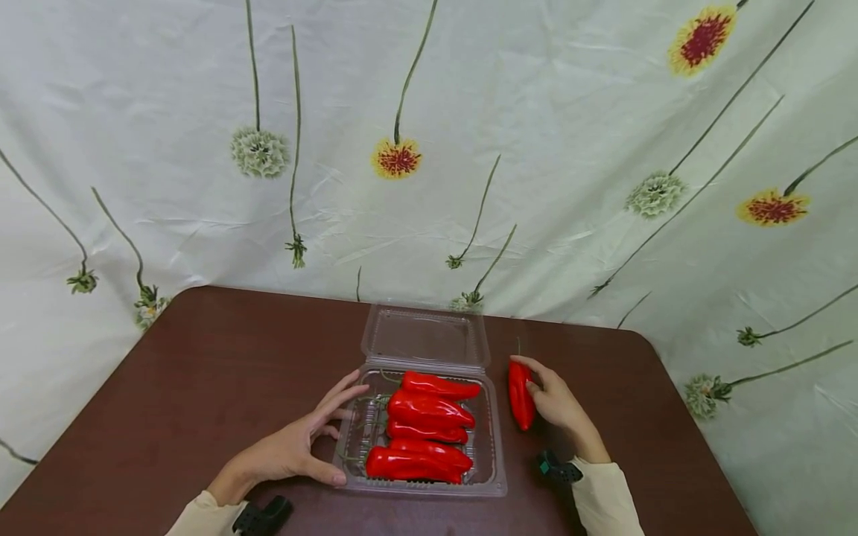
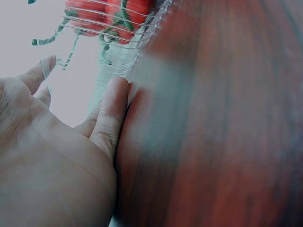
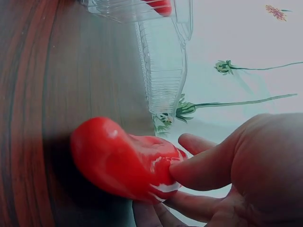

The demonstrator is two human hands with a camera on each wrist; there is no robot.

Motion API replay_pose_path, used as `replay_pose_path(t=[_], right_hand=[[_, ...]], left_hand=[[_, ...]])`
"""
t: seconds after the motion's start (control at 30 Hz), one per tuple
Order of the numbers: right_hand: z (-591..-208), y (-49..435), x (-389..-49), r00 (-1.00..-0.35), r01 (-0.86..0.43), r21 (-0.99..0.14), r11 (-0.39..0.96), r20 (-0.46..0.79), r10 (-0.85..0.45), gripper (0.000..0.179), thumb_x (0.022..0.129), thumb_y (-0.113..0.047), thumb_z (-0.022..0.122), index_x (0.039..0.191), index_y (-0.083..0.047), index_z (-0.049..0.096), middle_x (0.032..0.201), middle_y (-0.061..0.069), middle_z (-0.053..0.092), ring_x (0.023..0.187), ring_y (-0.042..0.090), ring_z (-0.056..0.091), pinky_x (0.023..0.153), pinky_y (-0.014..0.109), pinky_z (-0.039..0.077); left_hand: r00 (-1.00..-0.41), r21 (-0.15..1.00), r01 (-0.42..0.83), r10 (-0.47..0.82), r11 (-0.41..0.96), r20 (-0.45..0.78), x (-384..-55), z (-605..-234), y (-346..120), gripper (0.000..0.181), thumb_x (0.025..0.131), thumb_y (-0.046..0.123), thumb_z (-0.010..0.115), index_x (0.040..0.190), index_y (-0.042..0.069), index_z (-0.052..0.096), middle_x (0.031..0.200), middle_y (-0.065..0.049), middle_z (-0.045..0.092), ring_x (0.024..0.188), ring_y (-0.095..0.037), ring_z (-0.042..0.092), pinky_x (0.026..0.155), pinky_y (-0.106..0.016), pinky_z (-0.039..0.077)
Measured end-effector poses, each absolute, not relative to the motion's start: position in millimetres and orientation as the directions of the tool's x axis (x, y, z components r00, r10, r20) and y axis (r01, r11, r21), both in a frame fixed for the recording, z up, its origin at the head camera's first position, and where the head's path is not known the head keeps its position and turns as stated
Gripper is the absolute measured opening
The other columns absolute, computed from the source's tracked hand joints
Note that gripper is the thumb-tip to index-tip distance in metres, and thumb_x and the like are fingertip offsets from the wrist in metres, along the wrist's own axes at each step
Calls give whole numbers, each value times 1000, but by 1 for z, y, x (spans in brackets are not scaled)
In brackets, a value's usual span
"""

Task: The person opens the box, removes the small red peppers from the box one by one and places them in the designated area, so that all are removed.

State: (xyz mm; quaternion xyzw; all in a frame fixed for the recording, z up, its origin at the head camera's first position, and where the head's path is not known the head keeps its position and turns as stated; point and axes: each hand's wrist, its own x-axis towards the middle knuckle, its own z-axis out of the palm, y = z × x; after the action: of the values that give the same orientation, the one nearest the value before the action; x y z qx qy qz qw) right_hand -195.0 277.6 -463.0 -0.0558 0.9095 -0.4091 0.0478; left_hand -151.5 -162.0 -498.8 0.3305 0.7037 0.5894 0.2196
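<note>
- One red pepper (image 1: 520, 394) is pinched between thumb and fingers of my right hand (image 1: 559, 400), right of the clear container (image 1: 498, 450); whether it touches the brown table (image 1: 234, 357) I cannot tell.
- My left hand (image 1: 288, 447), fingers spread loosely, rests against the container's left side, apparently to keep it steady.
- More red peppers (image 1: 429, 409) lie crosswise inside, stems to the left, likely to share the space.
- The lid (image 1: 425, 335) lies back, leaving the top uncovered; the container's right wall stands between held pepper and the others.
- Behind, a flowered cloth (image 1: 536, 149) hangs.

Whitish glare (left wrist view)
</note>
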Motion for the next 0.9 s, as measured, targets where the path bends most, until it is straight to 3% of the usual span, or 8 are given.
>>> replay_pose_path(t=[0.1,0.3,0.5,0.67,0.73,0.9], right_hand=[[-463,278,-195,-989,-65,-751,657,-41,-145,50,97,7,48,144,-9,53,132,25,56,96,29,58,75,33,54],[-462,279,-195,-986,-63,-750,658,-54,-156,49,98,5,48,144,-9,53,134,23,56,100,29,58,79,35,53],[-459,282,-194,-987,-70,-745,663,-46,-156,47,99,2,52,145,-8,52,138,24,55,111,36,60,89,49,54],[-458,284,-194,-987,-111,-732,673,3,-159,45,98,0,54,143,-6,53,148,24,48,136,45,44,108,62,38],[-457,284,-194,-986,-137,-732,667,32,-166,44,98,1,55,142,-3,54,150,27,44,140,48,38,110,66,32],[-450,283,-191,-981,-185,-725,663,99,-166,41,96,3,57,137,0,57,153,33,36,141,54,29,108,69,30]], left_hand=[[-676,970,231,730,79,101,-152,-499,-162,105,83,16,79,162,15,10,168,1,-12,136,-25,40,94,-36,45],[-686,975,198,724,99,66,-153,-497,-162,106,83,17,80,162,18,9,168,4,-12,137,-28,38,96,-37,44],[-684,976,195,726,93,68,-153,-498,-162,106,84,16,79,162,19,7,168,2,-13,137,-28,38,96,-38,44],[-684,978,188,726,88,66,-153,-498,-163,106,84,13,79,163,19,7,168,5,-12,137,-25,38,97,-37,44],[-683,977,196,726,86,73,-152,-498,-164,106,84,14,79,163,19,7,168,4,-12,136,-23,39,96,-36,44],[-684,975,203,726,89,76,-152,-497,-163,107,84,16,79,163,19,7,168,4,-11,135,-20,39,96,-36,44]])
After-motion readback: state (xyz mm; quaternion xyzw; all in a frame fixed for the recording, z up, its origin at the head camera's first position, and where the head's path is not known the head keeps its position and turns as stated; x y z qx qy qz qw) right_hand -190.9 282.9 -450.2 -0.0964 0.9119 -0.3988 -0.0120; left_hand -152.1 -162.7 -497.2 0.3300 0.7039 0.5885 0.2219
